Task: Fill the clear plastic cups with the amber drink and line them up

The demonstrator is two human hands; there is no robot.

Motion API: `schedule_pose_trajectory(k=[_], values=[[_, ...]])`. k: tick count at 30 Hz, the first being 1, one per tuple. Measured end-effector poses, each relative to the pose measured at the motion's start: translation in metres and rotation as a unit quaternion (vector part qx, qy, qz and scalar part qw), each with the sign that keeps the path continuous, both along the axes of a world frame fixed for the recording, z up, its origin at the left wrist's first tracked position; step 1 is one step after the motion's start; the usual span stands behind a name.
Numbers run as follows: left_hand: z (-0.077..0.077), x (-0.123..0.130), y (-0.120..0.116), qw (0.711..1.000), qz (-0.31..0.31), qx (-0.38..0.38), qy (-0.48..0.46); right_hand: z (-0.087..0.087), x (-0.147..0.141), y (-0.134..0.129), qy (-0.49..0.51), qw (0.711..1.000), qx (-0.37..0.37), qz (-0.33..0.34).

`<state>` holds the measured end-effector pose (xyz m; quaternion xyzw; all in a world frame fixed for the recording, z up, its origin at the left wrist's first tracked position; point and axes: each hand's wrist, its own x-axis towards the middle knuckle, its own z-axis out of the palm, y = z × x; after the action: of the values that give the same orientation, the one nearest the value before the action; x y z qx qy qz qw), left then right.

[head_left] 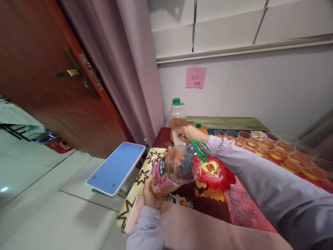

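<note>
My left hand (151,195) is wrapped round the base of a large clear plastic bottle (166,173). The bottle is tilted, its capless mouth with a green carry handle (199,150) pointing right, and amber liquid shows inside. Farther back, my right hand (191,133) pinches a translucent plastic cup (178,137); whether it is one cup or a stack I cannot tell. A second big bottle (177,116) with a green cap and amber liquid stands upright just behind that cup. Under my right forearm lies a shiny red bag or cloth (214,173) with a gold heart.
Several clear cups (267,145) of amber liquid stand in rows on the table's right. A loose green cap (198,125) lies near the back edge. Left of the table are a blue-topped stool (118,166) and a brown door (59,80). A pink note (196,77) is on the wall.
</note>
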<state>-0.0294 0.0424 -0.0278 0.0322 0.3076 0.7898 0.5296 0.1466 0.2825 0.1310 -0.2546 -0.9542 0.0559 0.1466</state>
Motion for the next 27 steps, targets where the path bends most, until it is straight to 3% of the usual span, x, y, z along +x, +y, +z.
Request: schedule_pose_trajectory(k=[13,17,20,23,27], values=[[-0.005,0.001,0.003,1.000,0.012,-0.007,0.026,-0.007,0.015,0.004,0.108,0.992,-0.015,-0.066],[-0.001,0.002,0.002,0.999,0.006,-0.017,0.034,-0.007,0.019,-0.002,0.165,0.981,-0.057,-0.089],[-0.001,0.003,0.003,0.999,0.010,-0.023,0.042,0.001,0.022,-0.007,0.227,0.968,-0.058,-0.094],[0.000,0.004,0.003,0.998,0.017,-0.025,0.051,0.019,0.036,-0.013,0.294,0.951,-0.018,-0.092],[0.002,0.004,0.003,0.998,0.020,-0.025,0.058,0.040,0.081,-0.031,0.326,0.937,0.045,-0.118]])
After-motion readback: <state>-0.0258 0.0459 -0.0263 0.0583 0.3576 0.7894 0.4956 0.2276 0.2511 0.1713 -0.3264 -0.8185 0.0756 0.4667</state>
